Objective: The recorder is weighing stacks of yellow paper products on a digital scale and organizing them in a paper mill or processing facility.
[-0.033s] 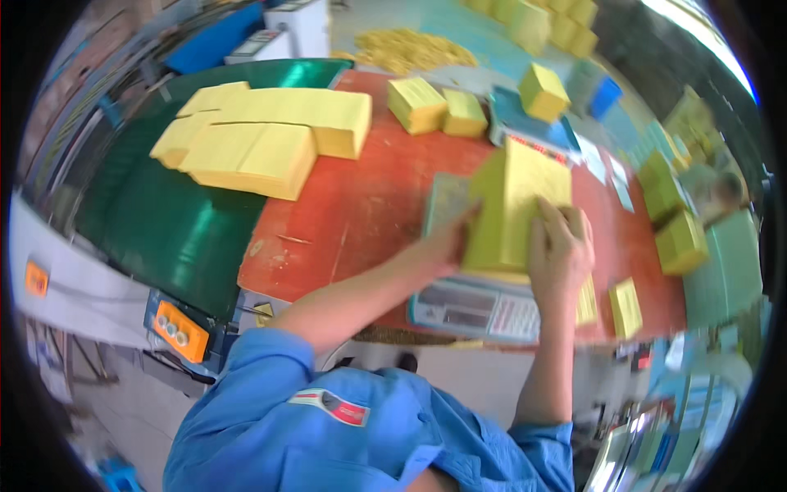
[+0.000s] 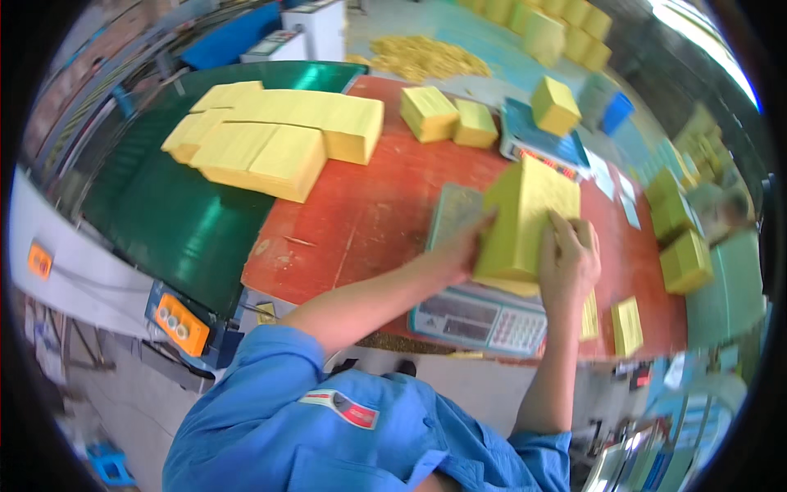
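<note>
A thick block of stacked yellow paper sheets (image 2: 520,221) is between my two hands, tilted over a digital weighing scale (image 2: 459,316). My left hand (image 2: 466,248) presses against its left side, fingers partly blurred. On the right side, my right hand (image 2: 571,258) grips the block with bent fingers near its upper face. The scale's grey platform (image 2: 456,209) shows to the left of the block. Whether the block touches the platform I cannot tell. Just right of the scale, a thin yellow stack (image 2: 627,326) lies near the table's front edge.
Several long yellow paper stacks (image 2: 270,156) rest where a green belt (image 2: 176,221) meets the red table (image 2: 328,238). Two yellow blocks (image 2: 429,115) stand at the back, beside a second scale (image 2: 516,131) bearing another block (image 2: 555,107). An orange button box (image 2: 181,325) is at left.
The whole view has shifted slightly, so things appear a little lower and farther right. My hands keep the same hold on the yellow paper block.
</note>
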`<action>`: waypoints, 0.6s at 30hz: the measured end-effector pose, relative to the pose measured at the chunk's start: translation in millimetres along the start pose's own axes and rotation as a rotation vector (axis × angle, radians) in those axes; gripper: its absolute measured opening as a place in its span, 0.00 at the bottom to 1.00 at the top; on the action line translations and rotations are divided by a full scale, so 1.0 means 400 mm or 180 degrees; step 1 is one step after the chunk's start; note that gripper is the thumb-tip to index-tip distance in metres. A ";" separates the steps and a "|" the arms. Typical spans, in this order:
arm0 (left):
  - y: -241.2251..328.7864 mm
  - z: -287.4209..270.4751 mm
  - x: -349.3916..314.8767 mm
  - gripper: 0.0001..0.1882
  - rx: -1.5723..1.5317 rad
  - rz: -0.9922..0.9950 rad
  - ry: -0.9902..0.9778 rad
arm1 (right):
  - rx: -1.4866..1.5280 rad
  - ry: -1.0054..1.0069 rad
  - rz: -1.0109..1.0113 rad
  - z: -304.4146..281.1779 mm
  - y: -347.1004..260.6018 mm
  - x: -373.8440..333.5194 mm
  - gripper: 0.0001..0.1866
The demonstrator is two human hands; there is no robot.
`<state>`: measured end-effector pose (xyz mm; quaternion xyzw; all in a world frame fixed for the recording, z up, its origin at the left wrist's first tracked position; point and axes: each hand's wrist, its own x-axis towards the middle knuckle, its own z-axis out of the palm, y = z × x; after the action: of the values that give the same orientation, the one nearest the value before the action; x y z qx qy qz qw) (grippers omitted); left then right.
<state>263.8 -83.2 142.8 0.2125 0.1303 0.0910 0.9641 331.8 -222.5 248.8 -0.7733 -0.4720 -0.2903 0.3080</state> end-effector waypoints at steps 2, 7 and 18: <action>-0.011 0.028 0.035 0.31 0.0398 0.0334 0.0197 | 0.0068 -0.0219 0.0175 0.042 0.084 0.008 0.10; -0.016 -0.011 0.044 0.34 0.0446 0.0230 0.0673 | 0.0699 -0.0620 0.0265 0.112 0.157 0.021 0.11; 0.628 -0.251 -0.094 0.33 0.6574 0.1877 0.3058 | 0.0695 -0.0328 -0.0205 0.039 0.001 0.037 0.15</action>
<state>168.9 171.3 171.7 0.8588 0.4381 0.2326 0.1280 340.4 -202.8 249.8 -0.7335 -0.5406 -0.2069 0.3563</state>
